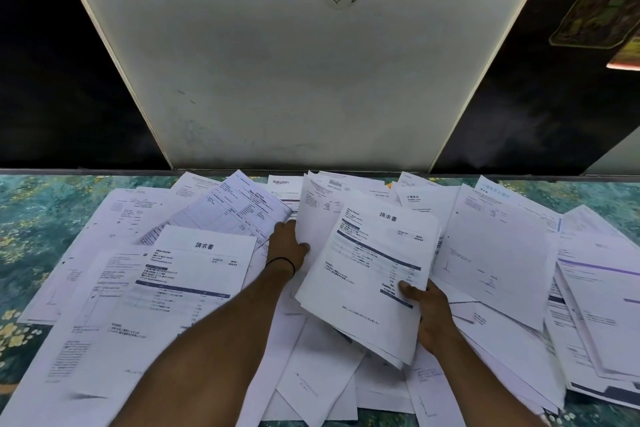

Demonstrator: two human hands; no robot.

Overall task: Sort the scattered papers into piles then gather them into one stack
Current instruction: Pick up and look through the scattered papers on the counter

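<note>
Papers (173, 288) cover the counter (41, 218); a sheet (282, 184) at the far edge reads "Rakuten". A bundle (363, 270) headed 請求書 is held above the middle: the left grip (287, 246) clasps its left edge, and the right grip (426, 308) pinches its near-right corner.

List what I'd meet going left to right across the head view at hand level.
In order: teal patterned tablecloth → loose invoice sheet → left hand → held bundle of papers → right hand → pile of papers by the right edge.
</note>
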